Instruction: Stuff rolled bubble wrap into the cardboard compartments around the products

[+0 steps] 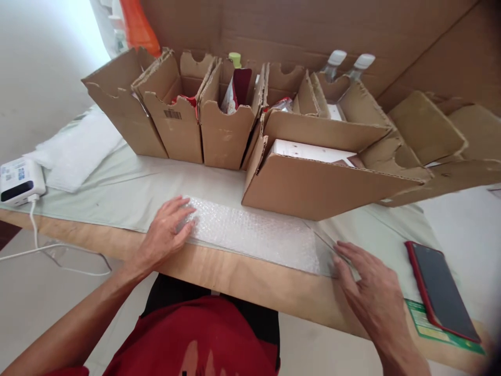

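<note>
A sheet of clear bubble wrap (254, 232) lies flat on the pale green table cover, close to the table's front edge. My left hand (166, 230) rests palm down on the sheet's left end, fingers spread. My right hand (370, 290) lies flat at the sheet's right end, fingertips touching its corner. Neither hand grips anything.
A row of open cardboard boxes (223, 122) stands behind the sheet; a bigger box (313, 183) holds a white package. Two capped bottles (332, 62) stand at the back. A red-cased phone (442, 290) lies at right, a white device (19, 180) with a cable at left, beside white padded bags (78, 151).
</note>
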{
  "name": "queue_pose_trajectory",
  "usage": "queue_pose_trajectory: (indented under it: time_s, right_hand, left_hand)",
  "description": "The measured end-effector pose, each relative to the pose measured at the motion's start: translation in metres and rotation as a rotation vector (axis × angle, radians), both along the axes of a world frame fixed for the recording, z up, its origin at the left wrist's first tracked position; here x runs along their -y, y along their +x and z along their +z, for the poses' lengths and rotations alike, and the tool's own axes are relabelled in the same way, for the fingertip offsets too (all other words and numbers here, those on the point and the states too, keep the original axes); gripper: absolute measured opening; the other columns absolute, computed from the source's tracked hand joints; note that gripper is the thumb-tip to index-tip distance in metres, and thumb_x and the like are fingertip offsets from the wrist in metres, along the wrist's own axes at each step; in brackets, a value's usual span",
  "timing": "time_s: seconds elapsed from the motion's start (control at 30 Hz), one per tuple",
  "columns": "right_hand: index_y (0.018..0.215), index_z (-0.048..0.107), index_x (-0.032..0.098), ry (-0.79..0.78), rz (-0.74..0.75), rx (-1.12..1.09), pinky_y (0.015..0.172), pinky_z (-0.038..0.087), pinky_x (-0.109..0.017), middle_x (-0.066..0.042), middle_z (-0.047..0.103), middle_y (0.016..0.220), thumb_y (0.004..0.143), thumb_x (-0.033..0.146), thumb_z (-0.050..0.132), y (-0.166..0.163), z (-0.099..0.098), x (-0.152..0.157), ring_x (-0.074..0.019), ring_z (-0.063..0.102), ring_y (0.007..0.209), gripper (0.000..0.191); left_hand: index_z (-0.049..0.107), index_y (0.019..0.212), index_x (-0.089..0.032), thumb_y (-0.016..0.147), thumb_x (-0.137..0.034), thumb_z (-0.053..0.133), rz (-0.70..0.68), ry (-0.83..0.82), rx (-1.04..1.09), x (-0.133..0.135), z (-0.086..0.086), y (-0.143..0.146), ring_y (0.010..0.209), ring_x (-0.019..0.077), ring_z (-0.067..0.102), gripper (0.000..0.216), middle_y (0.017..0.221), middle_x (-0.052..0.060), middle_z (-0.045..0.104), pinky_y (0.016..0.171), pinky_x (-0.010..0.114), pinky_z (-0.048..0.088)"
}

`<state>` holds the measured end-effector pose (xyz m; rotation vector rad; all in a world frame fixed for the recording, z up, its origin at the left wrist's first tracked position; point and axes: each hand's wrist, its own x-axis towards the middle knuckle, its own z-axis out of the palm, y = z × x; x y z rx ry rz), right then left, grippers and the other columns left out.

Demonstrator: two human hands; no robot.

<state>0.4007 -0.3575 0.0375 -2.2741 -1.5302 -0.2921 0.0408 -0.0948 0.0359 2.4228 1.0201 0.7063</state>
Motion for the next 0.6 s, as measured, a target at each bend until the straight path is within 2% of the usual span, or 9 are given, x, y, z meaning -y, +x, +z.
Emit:
queue_pose_trajectory:
  time_s: [0.1,0.17,0.27,0.33,0.37,0.4,0.47,0.53,0.6]
  right_hand:
    - [0.115,0.071,0.018,-0.048,0.006,-0.02,0.095,0.051,-0.053,-0.016,0.074,0.122,0.101,0.043,0.041,-0.005,0.001,-0.029,-0.0349,0.068,0.118,0.042]
    - [0.113,0.071,0.016,-0.094,0.004,-0.039,0.092,0.051,-0.055,-0.018,0.073,0.124,0.098,0.045,0.04,-0.01,-0.004,-0.049,-0.0377,0.067,0.118,0.045]
    - [0.093,0.071,0.018,-0.099,0.016,-0.101,0.089,0.051,-0.057,-0.019,0.074,0.121,0.094,0.047,0.041,-0.017,-0.007,-0.06,-0.0402,0.067,0.113,0.041]
    - [0.085,0.068,0.022,-0.085,0.009,-0.212,0.087,0.053,-0.053,-0.015,0.076,0.111,0.092,0.049,0.046,-0.027,-0.002,-0.051,-0.036,0.07,0.103,0.036]
    - [0.085,0.068,0.023,-0.078,-0.006,-0.286,0.082,0.055,-0.048,-0.012,0.077,0.104,0.091,0.05,0.049,-0.035,0.002,-0.043,-0.0324,0.071,0.094,0.033]
    - [0.089,0.068,0.025,-0.069,-0.024,-0.365,0.076,0.056,-0.043,-0.009,0.077,0.098,0.09,0.051,0.053,-0.044,0.008,-0.035,-0.0285,0.071,0.084,0.031]
    - [0.106,0.07,0.027,-0.06,-0.035,-0.546,0.064,0.055,-0.035,-0.005,0.076,0.09,0.089,0.052,0.059,-0.069,0.018,-0.018,-0.0226,0.068,0.069,0.032]
    - [0.132,0.063,0.027,-0.052,0.006,-0.75,0.061,0.057,-0.032,-0.004,0.075,0.089,0.091,0.05,0.061,-0.097,0.022,-0.006,-0.0205,0.068,0.066,0.047]
    - [0.15,0.049,0.026,-0.066,0.057,-0.944,0.068,0.06,-0.033,-0.006,0.077,0.101,0.094,0.047,0.061,-0.124,0.02,0.001,-0.0214,0.072,0.077,0.062]
  left_hand:
    - [0.068,0.121,-0.011,0.089,-0.042,0.059,0.196,0.078,-0.148,-0.004,-0.003,-0.002,0.142,0.0461,0.045,0.046,0.141,0.025,0.061,0.116,0.065,0.037]
    - [0.068,0.117,-0.011,0.086,-0.044,0.061,0.239,0.058,-0.218,-0.004,-0.005,-0.001,0.145,0.0482,0.041,0.045,0.142,0.025,0.059,0.117,0.066,0.034]
    - [0.067,0.1,-0.017,0.084,-0.034,0.059,0.214,0.018,-0.191,0.0,-0.006,0.002,0.146,0.0445,0.04,0.024,0.142,0.02,0.06,0.117,0.062,0.036]
    - [0.064,0.089,-0.021,0.083,-0.027,0.055,0.192,-0.004,-0.148,0.002,-0.002,0.004,0.135,0.0391,0.054,0.013,0.13,0.015,0.068,0.11,0.056,0.045]
    - [0.063,0.087,-0.022,0.083,-0.025,0.053,0.185,-0.016,-0.135,0.001,0.003,0.004,0.122,0.0352,0.063,0.011,0.117,0.013,0.072,0.103,0.051,0.05]
    - [0.062,0.086,-0.023,0.083,-0.024,0.052,0.179,-0.027,-0.128,-0.001,0.008,0.005,0.106,0.0309,0.069,0.011,0.104,0.01,0.075,0.094,0.046,0.054]
    - [0.061,0.089,-0.023,0.086,-0.024,0.049,0.166,-0.037,-0.12,-0.01,0.022,0.007,0.082,0.0241,0.07,0.013,0.085,0.005,0.074,0.077,0.036,0.056]
    - [0.062,0.094,-0.022,0.088,-0.024,0.049,0.138,-0.023,-0.112,-0.024,0.037,0.013,0.076,0.0215,0.069,0.015,0.083,0.003,0.074,0.072,0.032,0.054]
    - [0.064,0.097,-0.022,0.088,-0.02,0.049,0.09,0.016,-0.12,-0.042,0.05,0.026,0.081,0.0218,0.069,0.017,0.089,0.004,0.075,0.076,0.033,0.052]
